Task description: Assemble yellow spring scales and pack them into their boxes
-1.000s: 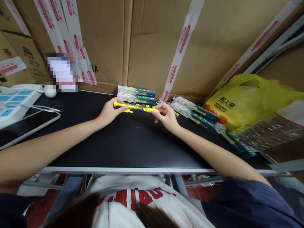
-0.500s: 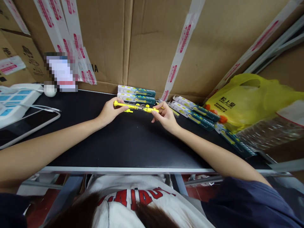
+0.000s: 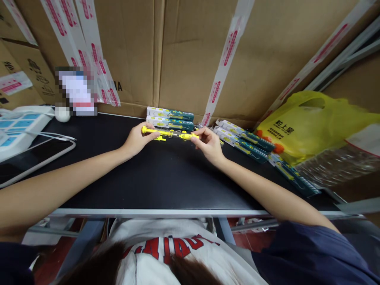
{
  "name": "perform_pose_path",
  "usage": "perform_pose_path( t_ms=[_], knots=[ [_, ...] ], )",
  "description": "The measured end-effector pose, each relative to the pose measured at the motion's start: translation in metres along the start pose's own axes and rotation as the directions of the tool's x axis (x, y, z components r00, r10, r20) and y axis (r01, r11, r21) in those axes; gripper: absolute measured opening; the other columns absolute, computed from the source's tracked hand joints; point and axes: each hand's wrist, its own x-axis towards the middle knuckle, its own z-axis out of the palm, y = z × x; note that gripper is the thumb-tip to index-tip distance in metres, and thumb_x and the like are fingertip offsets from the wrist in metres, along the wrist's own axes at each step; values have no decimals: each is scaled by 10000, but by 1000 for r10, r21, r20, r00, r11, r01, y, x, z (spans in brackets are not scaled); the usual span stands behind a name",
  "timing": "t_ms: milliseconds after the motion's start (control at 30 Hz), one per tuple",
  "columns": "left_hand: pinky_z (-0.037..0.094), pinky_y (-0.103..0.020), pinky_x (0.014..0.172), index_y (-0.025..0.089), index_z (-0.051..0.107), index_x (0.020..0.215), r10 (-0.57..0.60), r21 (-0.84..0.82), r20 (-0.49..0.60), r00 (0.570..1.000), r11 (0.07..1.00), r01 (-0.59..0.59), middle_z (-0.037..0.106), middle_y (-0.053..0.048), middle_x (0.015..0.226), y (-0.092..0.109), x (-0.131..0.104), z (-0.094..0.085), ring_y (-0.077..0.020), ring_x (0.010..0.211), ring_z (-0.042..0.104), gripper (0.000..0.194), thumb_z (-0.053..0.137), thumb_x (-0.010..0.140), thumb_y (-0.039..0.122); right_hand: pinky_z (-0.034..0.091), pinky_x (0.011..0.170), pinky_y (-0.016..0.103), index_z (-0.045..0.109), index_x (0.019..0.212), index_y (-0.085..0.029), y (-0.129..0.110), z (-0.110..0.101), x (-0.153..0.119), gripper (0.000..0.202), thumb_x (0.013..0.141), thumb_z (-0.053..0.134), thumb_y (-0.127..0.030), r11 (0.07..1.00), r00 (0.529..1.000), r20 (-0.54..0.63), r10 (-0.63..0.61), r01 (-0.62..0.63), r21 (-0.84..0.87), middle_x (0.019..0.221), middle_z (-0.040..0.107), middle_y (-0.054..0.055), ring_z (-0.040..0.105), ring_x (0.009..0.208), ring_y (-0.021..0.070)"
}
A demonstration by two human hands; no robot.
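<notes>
A slim yellow rod-shaped tool [image 3: 172, 134] with a narrow clear or metallic middle is held level, just above the black table. My left hand [image 3: 135, 140] is closed around its thicker left end, thumb along the front. My right hand [image 3: 210, 145] pinches the yellow piece at the other end between thumb and fingers. Just below the rod, beside my left fingertips, lies a small yellow part [image 3: 160, 138]. More small yellow pieces behind the tool are partly hidden by it. Two slim printed boxes [image 3: 170, 120] lie close behind my hands.
Several similar boxes [image 3: 245, 142] lie to the right, by a yellow plastic bag [image 3: 292, 122]. A white power strip [image 3: 28, 124], cables and a dark tablet-like device [image 3: 32, 160] occupy the left. Tall cardboard [image 3: 190, 51] stands along the back edge.
The fingers of my right hand have shifted slightly to the right and drawn closer together on the tool's end. My left hand stays in place.
</notes>
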Motion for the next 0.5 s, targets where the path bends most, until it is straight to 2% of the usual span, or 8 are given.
perform_pose_path(
  t_ms=[133,300,500],
  knots=[
    [462,-288,707,179,564,842,-3,2,0,1000,1000,3,597,-14,805,0,0,0,-149,735,547,375,704,647,467,463,519,246,541,842,-219,1,1,-1,396,728,721,-552,1000,1000,18,-15,15,13,769,539,-7,494,621,102],
    [466,-293,723,181,558,827,9,19,-3,1000,1000,-9,602,-20,824,2,-1,0,-153,756,546,369,705,643,465,479,563,250,467,855,-226,-1,4,-5,403,778,668,-567,999,997,68,-42,43,-14,753,514,-26,511,606,89],
    [464,-288,707,178,568,825,17,45,-3,1000,999,-16,597,-12,808,2,-1,0,-146,732,541,354,712,645,447,446,417,229,387,927,-258,-2,6,-6,418,808,633,-575,996,991,131,7,-19,88,652,466,-81,480,446,69]
  ],
)
